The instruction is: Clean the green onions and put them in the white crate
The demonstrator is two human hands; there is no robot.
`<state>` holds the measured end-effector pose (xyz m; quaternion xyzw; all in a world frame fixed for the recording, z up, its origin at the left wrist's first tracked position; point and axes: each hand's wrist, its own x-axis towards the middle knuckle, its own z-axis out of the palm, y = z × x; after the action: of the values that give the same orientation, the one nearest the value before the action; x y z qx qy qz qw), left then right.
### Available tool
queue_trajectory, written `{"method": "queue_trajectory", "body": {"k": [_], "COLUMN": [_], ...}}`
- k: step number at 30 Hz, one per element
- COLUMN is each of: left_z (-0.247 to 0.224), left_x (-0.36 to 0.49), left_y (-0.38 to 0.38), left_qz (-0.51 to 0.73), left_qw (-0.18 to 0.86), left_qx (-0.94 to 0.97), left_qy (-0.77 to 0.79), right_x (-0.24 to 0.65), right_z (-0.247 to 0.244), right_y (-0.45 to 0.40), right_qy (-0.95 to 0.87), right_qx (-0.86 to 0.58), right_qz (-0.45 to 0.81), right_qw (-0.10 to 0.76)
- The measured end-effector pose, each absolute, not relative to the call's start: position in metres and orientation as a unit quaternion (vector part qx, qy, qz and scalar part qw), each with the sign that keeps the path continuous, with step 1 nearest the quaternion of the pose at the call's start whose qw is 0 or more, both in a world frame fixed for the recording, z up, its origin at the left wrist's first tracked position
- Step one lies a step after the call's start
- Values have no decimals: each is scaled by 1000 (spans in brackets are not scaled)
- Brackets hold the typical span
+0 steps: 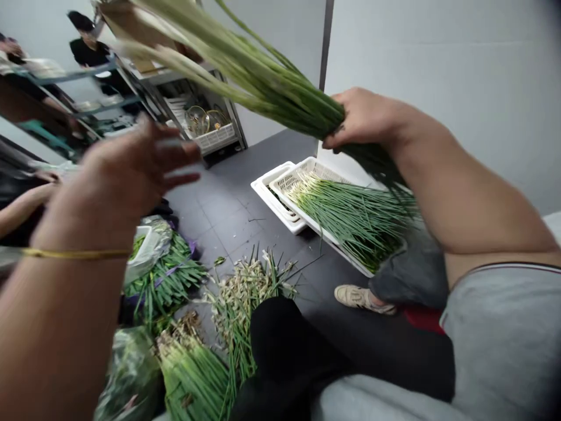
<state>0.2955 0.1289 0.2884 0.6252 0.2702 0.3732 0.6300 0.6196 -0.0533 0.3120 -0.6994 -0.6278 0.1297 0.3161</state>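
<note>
- Spread beneath, the grey floor [228, 202], with a heap of scraps [241, 289] and a rooted pile of onions [197, 377] near the knees.
- On the floor by the wall [421, 88], a white basket [322, 168] full of loose green onions [346, 213], overlapping a white tray [259, 183].
- Raised in the air above and to the left of the basket, a bunch of green onions [280, 88]: probably light, but long, floppy and apt to fan out.
- Closed around the dark green leaves, the right hand [357, 117]; open, apart from the bunch and blurred, the left hand [131, 164].
- Loosely splayed, the pale ends [175, 41]; likely firmer and better for a second hold, gathered lightly together.
- Drooping below the fist, the thin leaf tips [379, 164]; likely soft, easily bruised or bent, perhaps slippery if damp, so best squeezed only gently.
</note>
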Motion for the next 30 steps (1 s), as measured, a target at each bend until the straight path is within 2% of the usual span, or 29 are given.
{"method": "queue_trajectory", "body": {"k": [3,5,8,11,14,17,23,30], "left_z": [230,183,114,52,7,-18,-48,-57], "left_x": [278,257,211,157,108,72,60,60], "left_y": [141,145,150,152,145,131,104,76], "left_qz": [297,234,172,182,170,127,106,39], "left_qw": [619,617,623,626,567,531,505,574], "left_qx": [645,640,587,476,425,406,395,489], "left_qy": [335,395,487,590,685,733,760,655], "right_x": [675,706,730,726,725,742,740,711], "right_z": [280,224,102,-20,-87,-95,-72,5], "right_y": [-24,4,44,64,66,63,57,28], "right_qy": [-522,-449,-358,-312,-285,-288,-306,-492], "right_qx": [-842,-892,-934,-948,-953,-952,-947,-857], "right_qz": [16,-33,-7,58,85,70,38,93], "right_qw": [135,44,4,-24,-56,-79,-96,-122]}}
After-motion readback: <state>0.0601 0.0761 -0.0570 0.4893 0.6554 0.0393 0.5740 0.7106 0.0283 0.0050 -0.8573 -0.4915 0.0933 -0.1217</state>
